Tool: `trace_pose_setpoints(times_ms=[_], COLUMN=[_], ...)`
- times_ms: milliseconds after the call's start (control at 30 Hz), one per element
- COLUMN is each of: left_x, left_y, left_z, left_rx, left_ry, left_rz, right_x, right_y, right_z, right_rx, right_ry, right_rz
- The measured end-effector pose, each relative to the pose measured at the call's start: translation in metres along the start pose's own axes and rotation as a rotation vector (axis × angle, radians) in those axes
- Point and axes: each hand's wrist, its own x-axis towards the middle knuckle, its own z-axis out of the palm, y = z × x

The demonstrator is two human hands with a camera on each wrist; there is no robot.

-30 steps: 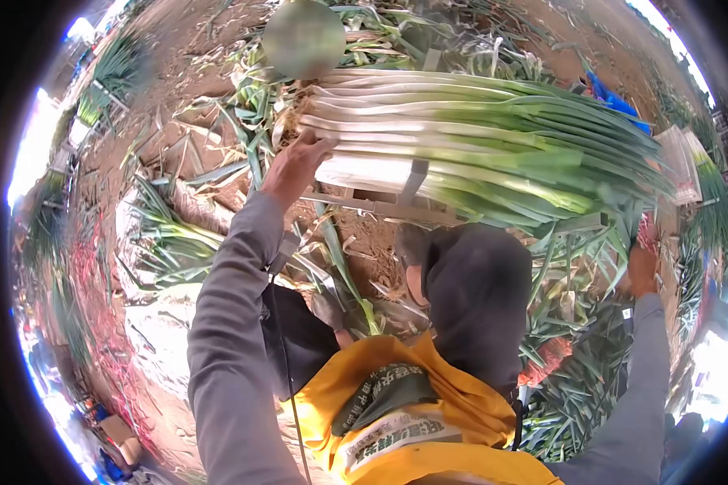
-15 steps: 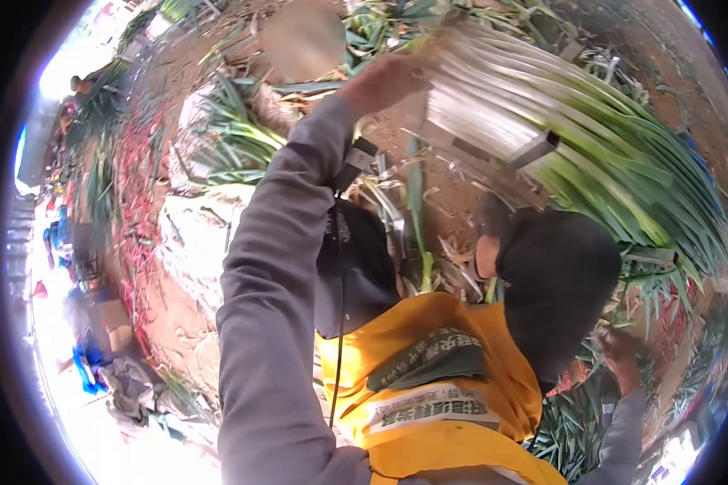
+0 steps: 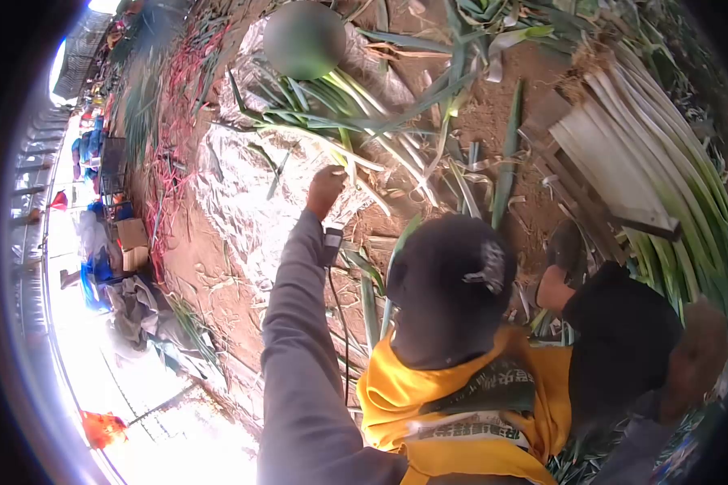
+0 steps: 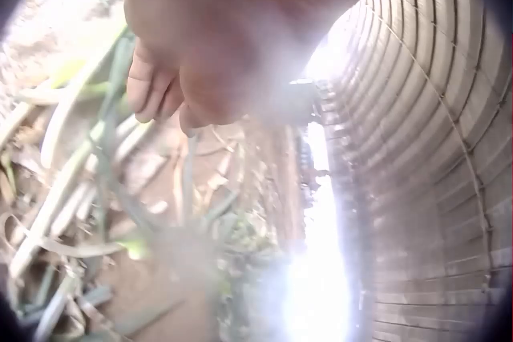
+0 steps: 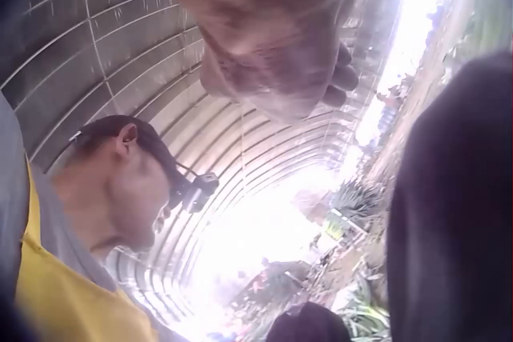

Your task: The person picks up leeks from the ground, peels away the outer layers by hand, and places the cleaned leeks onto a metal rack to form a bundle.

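Observation:
My left hand (image 3: 326, 191) is over the white sheet at the edge of a small loose pile of green onions (image 3: 380, 137). In the left wrist view its fingers (image 4: 152, 89) bend loosely, and nothing shows between them. At lower right, beside the knee, hangs my blurred right hand (image 3: 700, 356). The right wrist view shows that hand's fingers (image 5: 341, 81) loosely curled, with no object in them. Farther up on the right, a large bundle of long green onions (image 3: 623, 137) lies in a low frame (image 3: 574, 174), white stems and roots towards the top.
Crumpled white sheeting (image 3: 243, 194) covers the soil at left. Cut leaves and stalks (image 3: 505, 153) litter the ground between it and the frame. Red strings (image 3: 166, 186) and cardboard boxes (image 3: 133, 242) lie farther left. My knees (image 3: 453, 275) are close below.
My left hand has left the root end of the large bundle and moved left to the loose pile. My right hand has drawn back from the leaf end towards the knee. The view has swung left.

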Motion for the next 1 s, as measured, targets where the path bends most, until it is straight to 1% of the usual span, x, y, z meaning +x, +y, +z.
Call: trace_pose_setpoints(times_ms=[33,67,100,133,167,200,233,300,333,367,433,467,500,567,600,633,700,733,767,833,867,900,967,1000], left_x=[-0.001,-0.003,-0.003,0.0,0.004,0.012,0.017,0.037,0.046,0.052,0.061,0.059,0.06,0.067,0.07,0.066,0.051,0.056,0.07,0.048,0.041,0.035,0.029,0.027], left_y=[-0.012,-0.023,-0.035,-0.04,-0.044,-0.045,-0.038,-0.042,-0.037,-0.037,-0.037,-0.029,-0.021,-0.025,-0.028,-0.023,-0.01,-0.03,-0.082,-0.056,-0.058,-0.059,-0.074,-0.082], left_z=[0.007,0.014,0.022,0.03,0.039,0.047,0.055,0.073,0.08,0.087,0.102,0.107,0.105,0.105,0.102,0.095,0.078,0.071,0.064,0.05,0.047,0.048,0.055,0.061], left_rx=[0.118,0.204,0.218,0.234,0.251,0.107,0.01,-0.037,0.069,0.074,0.241,0.256,0.26,0.042,-0.075,-0.072,-0.108,-0.109,-0.15,-0.246,-0.342,-0.341,-0.361,-0.389], left_ry=[0.022,0.048,0.098,0.153,0.209,0.203,0.237,0.334,0.379,0.378,0.47,0.485,0.486,0.446,0.45,0.447,0.554,0.587,0.586,0.565,0.531,0.531,0.424,0.411], left_rz=[0.029,-0.028,0.07,0.099,0.127,-0.037,-0.167,-0.216,-0.237,-0.241,-0.269,-0.246,-0.248,-0.337,-0.353,-0.356,-0.192,-0.162,-0.168,-0.337,-0.339,-0.342,-0.311,-0.299], right_x=[0.018,0.034,0.041,0.047,0.055,0.063,0.07,0.079,0.081,0.078,0.071,0.074,0.077,0.082,0.083,0.085,0.086,0.087,0.087,0.088,0.087,0.086,0.082,0.083], right_y=[-0.014,-0.029,-0.032,-0.035,-0.042,-0.049,-0.056,-0.063,-0.064,-0.062,-0.055,-0.06,-0.063,-0.067,-0.068,-0.069,-0.068,-0.067,-0.067,-0.069,-0.069,-0.067,-0.061,-0.062], right_z=[0.004,0.018,0.029,0.039,0.046,0.053,0.06,0.062,0.065,0.067,0.067,0.068,0.069,0.07,0.07,0.07,0.07,0.071,0.071,0.07,0.07,0.07,0.072,0.072], right_rx=[-0.036,0.02,0.026,0.072,0.095,0.117,0.139,0.307,0.267,0.271,0.244,0.235,0.24,0.243,0.244,0.23,0.213,0.22,0.229,0.237,0.242,0.242,0.196,0.196], right_ry=[-0.125,-0.106,-0.113,-0.227,-0.218,-0.211,-0.204,-0.403,-0.4,-0.405,-0.479,-0.537,-0.539,-0.605,-0.609,-0.634,-0.668,-0.681,-0.693,-0.722,-0.746,-0.749,-0.78,-0.781], right_rz=[-0.177,-0.212,-0.217,-0.297,-0.383,-0.47,-0.556,-0.491,-0.485,-0.484,-0.295,-0.201,-0.201,-0.147,-0.146,-0.136,-0.125,-0.116,-0.108,-0.093,-0.075,-0.077,-0.093,-0.093])
